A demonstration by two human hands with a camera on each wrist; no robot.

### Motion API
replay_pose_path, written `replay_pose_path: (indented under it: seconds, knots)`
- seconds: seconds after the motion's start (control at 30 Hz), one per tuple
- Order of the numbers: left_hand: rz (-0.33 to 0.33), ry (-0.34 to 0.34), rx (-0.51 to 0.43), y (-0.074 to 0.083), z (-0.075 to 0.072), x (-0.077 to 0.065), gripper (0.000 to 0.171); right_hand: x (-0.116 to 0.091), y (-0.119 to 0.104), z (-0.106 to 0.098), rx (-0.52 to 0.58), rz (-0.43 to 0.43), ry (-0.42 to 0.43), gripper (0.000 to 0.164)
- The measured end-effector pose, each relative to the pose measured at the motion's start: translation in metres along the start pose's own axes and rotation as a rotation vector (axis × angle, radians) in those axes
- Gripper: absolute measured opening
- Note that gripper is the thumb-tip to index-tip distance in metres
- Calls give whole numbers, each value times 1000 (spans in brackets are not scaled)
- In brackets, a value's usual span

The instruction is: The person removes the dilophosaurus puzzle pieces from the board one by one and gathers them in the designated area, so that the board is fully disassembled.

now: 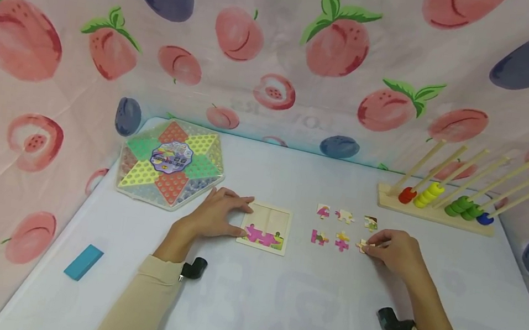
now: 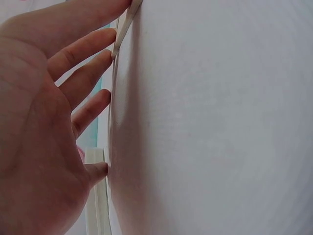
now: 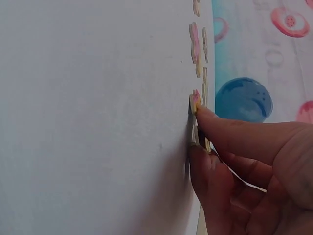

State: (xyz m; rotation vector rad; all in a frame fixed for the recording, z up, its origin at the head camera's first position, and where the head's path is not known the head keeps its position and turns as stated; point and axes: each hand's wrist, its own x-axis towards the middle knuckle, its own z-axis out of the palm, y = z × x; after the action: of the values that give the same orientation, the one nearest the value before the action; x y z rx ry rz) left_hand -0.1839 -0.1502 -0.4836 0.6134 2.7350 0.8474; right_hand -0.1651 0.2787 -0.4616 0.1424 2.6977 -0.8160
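Observation:
My left hand (image 1: pixel 219 213) rests at the left side of a square wooden puzzle tray (image 1: pixel 260 249), thumb near its lower left corner and a fingertip at its upper left. In the left wrist view the fingers of that hand (image 2: pixel 73 88) are spread and fairly straight. Joined pink and green pieces (image 1: pixel 262 236) fill the tray's lower part; bare wood shows above. To the right, my right hand (image 1: pixel 396 252) pinches a small puzzle piece (image 1: pixel 362 246) between thumb and finger, at the tabletop. The right wrist view shows this piece (image 3: pixel 194 102) edge-on, partly covered by the fingertips.
Several loose puzzle pieces (image 1: pixel 319 237) lie in two rows between tray and right hand. A star-patterned Chinese checkers box (image 1: pixel 171 164) sits back left, a blue block (image 1: pixel 83 262) front left. At back right stands a wooden peg rack with coloured beads (image 1: pixel 428 195).

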Motion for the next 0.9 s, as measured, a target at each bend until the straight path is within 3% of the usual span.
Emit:
replay_pose_path:
  seconds: [0.27,0.9]
  knots:
    - [-2,0,-2,1,0,1,56,0,-1,2,-82,2,57,35]
    - [26,-36,-8,1,-5,-2,59,-3,-8,4,-94,-25,72,32]
